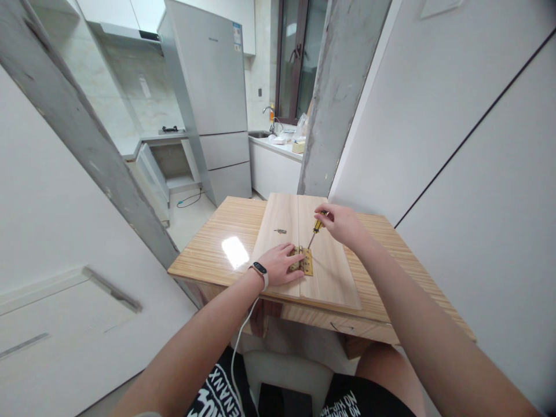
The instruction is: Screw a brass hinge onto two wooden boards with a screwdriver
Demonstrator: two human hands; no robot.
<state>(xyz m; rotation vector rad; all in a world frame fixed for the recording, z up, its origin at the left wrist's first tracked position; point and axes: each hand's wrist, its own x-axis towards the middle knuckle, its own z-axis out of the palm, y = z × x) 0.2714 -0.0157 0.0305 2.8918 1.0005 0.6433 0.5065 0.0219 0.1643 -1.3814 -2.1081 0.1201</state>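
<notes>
Two boards (334,278) sat side by side on the table (208,234), hinge (308,263) straddling the seam. Screws (281,231) were on the left board (280,209), kinda behind the hinge, with the fridge (212,81) way back past the table.

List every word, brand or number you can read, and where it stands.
"ENANX": black shorts with white print, left leg; other letters unclear.
"NO HIP-HO": same shorts, right leg, seemingly cut off; line above unclear.
Too small: dark logo and blue-and-white sticker on the tall silver refrigerator; display of the black wristband with white strap.
</notes>
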